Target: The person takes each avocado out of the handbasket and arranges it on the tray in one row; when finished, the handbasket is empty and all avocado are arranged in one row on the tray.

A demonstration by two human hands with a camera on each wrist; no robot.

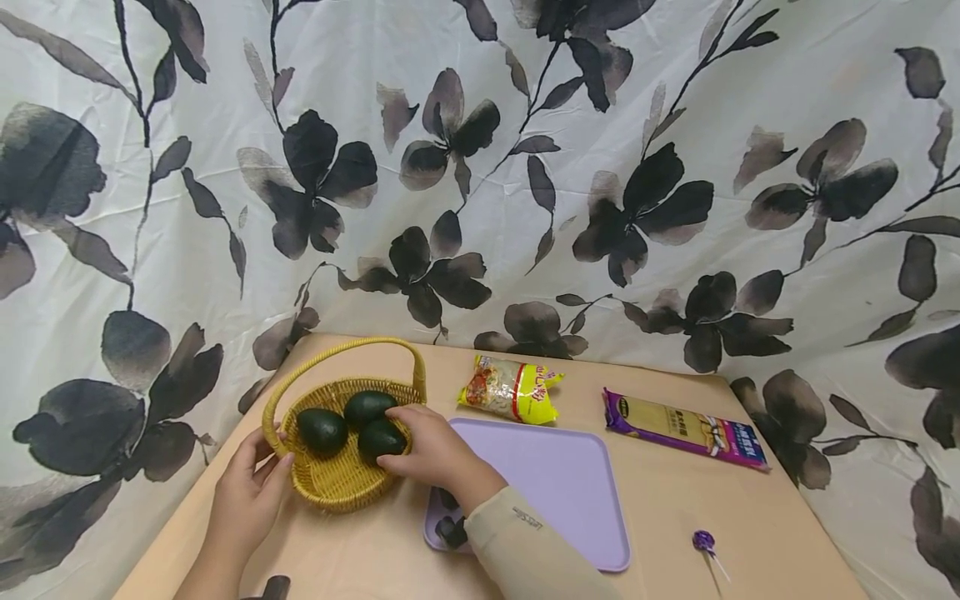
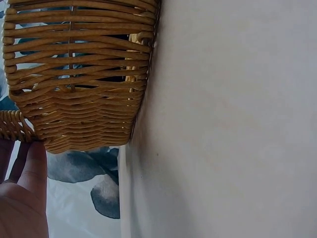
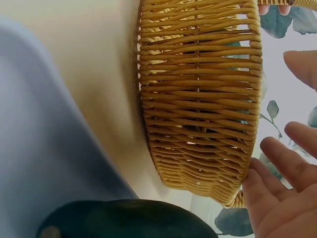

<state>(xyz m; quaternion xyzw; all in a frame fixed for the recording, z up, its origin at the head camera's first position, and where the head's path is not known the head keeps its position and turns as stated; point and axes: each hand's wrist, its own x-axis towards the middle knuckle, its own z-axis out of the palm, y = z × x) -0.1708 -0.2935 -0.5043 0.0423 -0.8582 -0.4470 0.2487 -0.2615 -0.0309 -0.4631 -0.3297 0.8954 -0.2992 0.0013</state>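
Note:
A yellow woven basket [image 1: 341,496] with a tall arched handle stands on the table at the left in the head view. Inside it lie three dark green avocados [image 1: 322,432]. My left hand [image 1: 251,496] grips the foot of the handle on the basket's left side, fingertips at the wicker [image 2: 20,126]. Across the right rim, my right hand [image 1: 431,450] reaches over the nearest avocado, its fingers [image 3: 292,163] spread and fairly straight beside the rim. Another dark green, avocado-like thing [image 3: 124,218] shows at the bottom of the right wrist view, near the tray.
Right of the basket lies a lilac tray [image 1: 555,475], partly covered by my right sleeve. Behind it is a yellow snack bag [image 1: 513,387]. A long purple-and-gold packet [image 1: 686,427] and a purple lollipop [image 1: 703,542] lie farther right. A floral curtain [image 1: 525,208] hangs behind the table.

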